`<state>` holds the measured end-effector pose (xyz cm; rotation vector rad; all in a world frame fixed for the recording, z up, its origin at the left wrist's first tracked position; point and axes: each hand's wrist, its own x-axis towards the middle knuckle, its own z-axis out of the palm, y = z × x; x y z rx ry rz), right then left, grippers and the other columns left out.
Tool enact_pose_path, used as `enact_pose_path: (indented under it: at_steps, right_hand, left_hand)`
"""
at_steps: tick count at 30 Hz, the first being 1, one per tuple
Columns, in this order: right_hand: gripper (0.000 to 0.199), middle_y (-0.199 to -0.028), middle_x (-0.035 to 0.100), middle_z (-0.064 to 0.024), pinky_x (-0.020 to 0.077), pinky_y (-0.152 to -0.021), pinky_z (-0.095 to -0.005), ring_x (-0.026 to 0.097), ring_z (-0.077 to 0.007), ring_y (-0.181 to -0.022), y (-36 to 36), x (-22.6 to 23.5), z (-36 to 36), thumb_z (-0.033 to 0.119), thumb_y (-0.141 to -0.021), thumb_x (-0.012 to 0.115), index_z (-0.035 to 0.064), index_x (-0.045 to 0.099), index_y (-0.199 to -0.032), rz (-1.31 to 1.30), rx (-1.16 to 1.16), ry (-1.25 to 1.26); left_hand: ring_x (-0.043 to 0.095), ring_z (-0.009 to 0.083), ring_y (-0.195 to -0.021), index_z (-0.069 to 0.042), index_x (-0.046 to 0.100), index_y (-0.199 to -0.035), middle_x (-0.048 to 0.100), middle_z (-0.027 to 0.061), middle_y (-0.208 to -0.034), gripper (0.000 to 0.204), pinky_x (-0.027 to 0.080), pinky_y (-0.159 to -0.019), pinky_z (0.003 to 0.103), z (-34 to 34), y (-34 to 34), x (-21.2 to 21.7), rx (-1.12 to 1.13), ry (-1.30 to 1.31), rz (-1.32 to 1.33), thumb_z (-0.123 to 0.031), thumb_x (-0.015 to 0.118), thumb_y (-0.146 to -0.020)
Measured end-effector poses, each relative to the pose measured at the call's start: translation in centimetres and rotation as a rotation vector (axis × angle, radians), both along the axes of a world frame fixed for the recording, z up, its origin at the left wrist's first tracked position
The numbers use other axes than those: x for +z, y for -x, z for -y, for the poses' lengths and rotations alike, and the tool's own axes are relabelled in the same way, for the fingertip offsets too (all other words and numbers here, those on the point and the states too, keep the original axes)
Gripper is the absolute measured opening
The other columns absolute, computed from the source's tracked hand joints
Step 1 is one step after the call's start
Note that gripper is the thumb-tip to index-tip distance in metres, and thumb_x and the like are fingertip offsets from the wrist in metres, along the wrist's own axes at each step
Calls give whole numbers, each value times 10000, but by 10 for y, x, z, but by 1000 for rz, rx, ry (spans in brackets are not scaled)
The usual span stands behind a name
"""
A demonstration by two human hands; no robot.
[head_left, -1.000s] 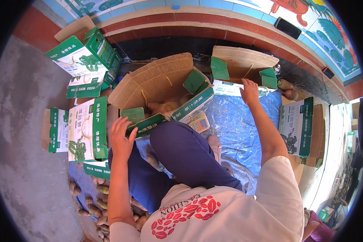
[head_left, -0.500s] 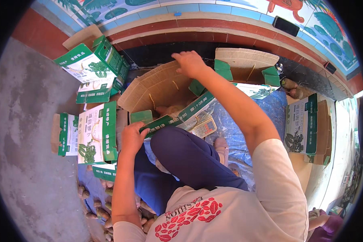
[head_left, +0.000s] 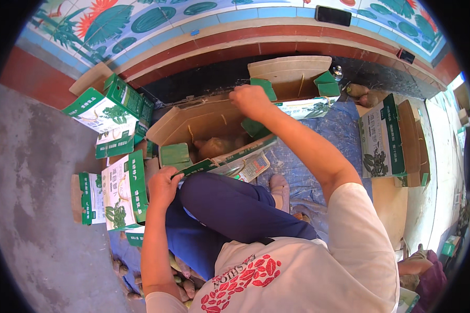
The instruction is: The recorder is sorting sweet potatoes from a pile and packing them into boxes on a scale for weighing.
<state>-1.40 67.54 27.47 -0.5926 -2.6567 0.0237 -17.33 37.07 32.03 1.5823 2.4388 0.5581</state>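
An open green-and-white cardboard box (head_left: 193,116) stands before my knees, with its brown inner flap raised on the far side. Inside it lie several pale brown root vegetables (head_left: 214,148), partly hidden by the near wall. My left hand (head_left: 163,186) is closed on the box's near green edge at the left corner. At the far right end of the raised flap, my right hand (head_left: 251,102) has its fingers curled around the cardboard edge. A green end flap (head_left: 174,156) folds out beside the left corner. One cord handle (head_left: 190,134) hangs on the inner brown side.
Another open box (head_left: 292,75) stands behind on the right, along the wall. Stacked boxes (head_left: 124,190) rise at my left and one box (head_left: 384,135) at far right. Loose roots (head_left: 188,288) lie by my left arm. A blue sheet (head_left: 324,143) covers the floor. Another person's arm (head_left: 413,267) shows lower right.
My right hand has gone from stretched fingers to curled ones on the flap edge. The raised flap has tipped lower and farther away, and more of the roots shows. My left hand keeps its hold.
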Motion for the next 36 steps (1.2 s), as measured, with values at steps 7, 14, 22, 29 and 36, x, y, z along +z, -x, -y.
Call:
enact_pose_path:
  at_steps: [7,14,22,29,36]
  right_hand:
    - [118,-823,628,-86,503,-703,-417,627,-286,-833,-116,28,-19,221,-788,628,109,644,-820,-141,-155,92]
    - [142,-838,626,-124,481,-698,-438,606,-335,-829,-276,50,-3,203,-794,624,64,623,-826,23,-398,177]
    - [128,-824,631,-139,480,-697,-437,608,-340,-813,-456,36,72,184,-758,650,64,627,-795,282,-789,282]
    - [89,-817,656,-151,504,-704,-426,638,-331,-812,-571,3,114,95,-715,640,51,659,-791,704,-1095,349]
    - [179,-882,679,-148,517,-750,-399,651,-326,-858,-593,-26,79,58,-717,619,60,682,-884,439,-1217,745]
  left_hand:
    - [593,305,-731,-52,609,-730,599,108,-728,115,463,-626,394,-60,-57,61,-335,-97,-132,-133,690,-721]
    - [596,277,-708,-58,614,-705,606,89,-713,96,479,-636,369,-101,-139,52,-717,-170,-72,-119,688,-707]
    - [615,269,-716,-93,567,-679,598,73,-699,145,491,-609,390,-132,-269,-35,-1098,-129,88,-193,671,-695]
    - [631,278,-755,-82,584,-716,627,86,-754,78,507,-642,388,-135,-323,-50,-1317,85,157,-155,593,-742]
    - [639,257,-938,-36,667,-942,672,116,-994,156,486,-846,332,-151,-186,38,-622,-238,193,-45,624,-792]
